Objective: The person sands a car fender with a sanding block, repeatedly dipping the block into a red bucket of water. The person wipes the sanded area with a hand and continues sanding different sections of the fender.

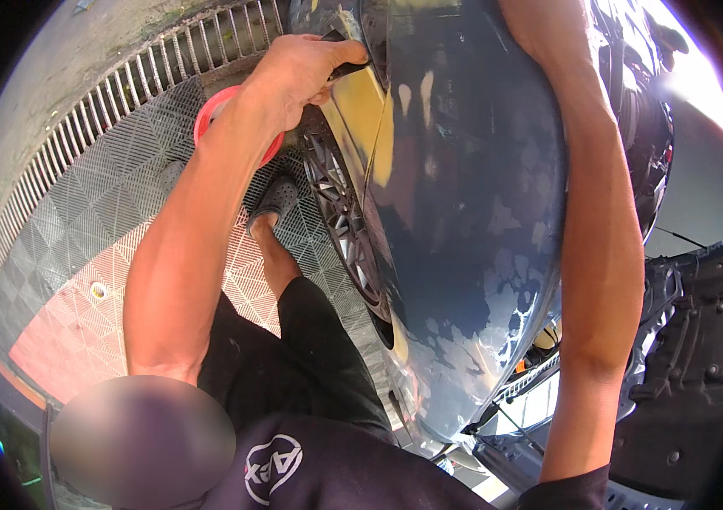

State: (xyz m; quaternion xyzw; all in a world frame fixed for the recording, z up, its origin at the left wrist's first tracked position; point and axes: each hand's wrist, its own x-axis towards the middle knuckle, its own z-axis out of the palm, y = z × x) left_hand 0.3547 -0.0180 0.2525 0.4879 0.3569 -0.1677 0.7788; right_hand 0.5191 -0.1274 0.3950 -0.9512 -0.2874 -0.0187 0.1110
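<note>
My left hand (310, 72) is closed around a small dark, flat-edged block (346, 59), its thumb lying along the top. The block is against the car's side beside a strip of yellow filler (361, 106); its exact kind does not show. Under my arms lies a dark blue-grey car fender (472, 195) with dull, patchy spots and bare lighter areas. My right arm reaches along the fender's far side, and my right hand (544, 21) is at the top edge of the picture, with its fingers out of sight.
Below the fender is a wheel (346, 221). A red round rim (205, 119) shows behind my left forearm. Grey and red grid tiles (81, 246) cover the floor, bordered by a metal drain grate (115, 102). A dark ribbed panel (693, 365) stands at the right.
</note>
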